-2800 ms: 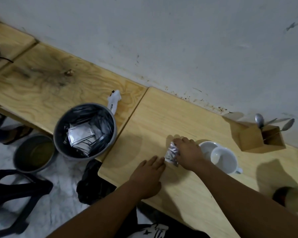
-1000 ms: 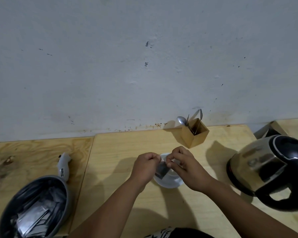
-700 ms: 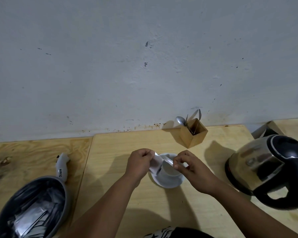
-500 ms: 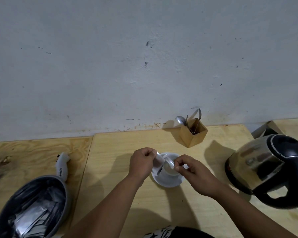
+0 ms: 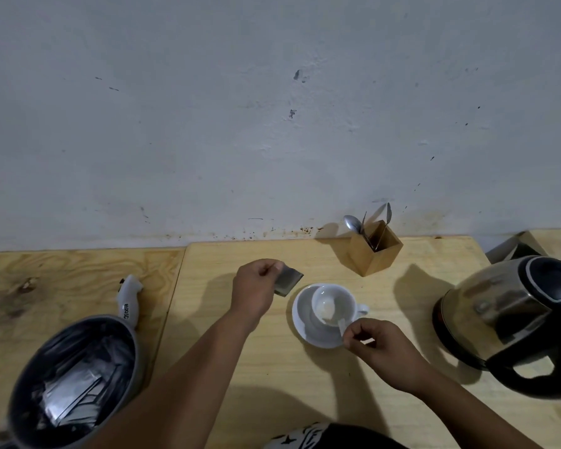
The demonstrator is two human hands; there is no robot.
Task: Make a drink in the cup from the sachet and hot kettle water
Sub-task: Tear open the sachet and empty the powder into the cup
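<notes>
Hands now drawn apart above a wooden table (image 5: 305, 377): left hand (image 5: 255, 291) pinching the torn-open foil sachet (image 5: 287, 280) between thumb and fingers, up and left of the cup (image 5: 332, 306), right hand (image 5: 374, 343) pinching a small paper tag (image 5: 341, 326) at the cup's near rim. Tea bag (image 5: 325, 307), inside the sachet half a second earlier, resting in the white cup on its saucer (image 5: 302, 322). Probably next: hot water from the kettle (image 5: 512, 322) at the right.

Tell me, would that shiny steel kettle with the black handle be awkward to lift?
Probably heavy for one hand if full: the steel kettle looks bulky beside the white cup. Its large black handle should grip well. How much water it holds cannot be seen.
</notes>
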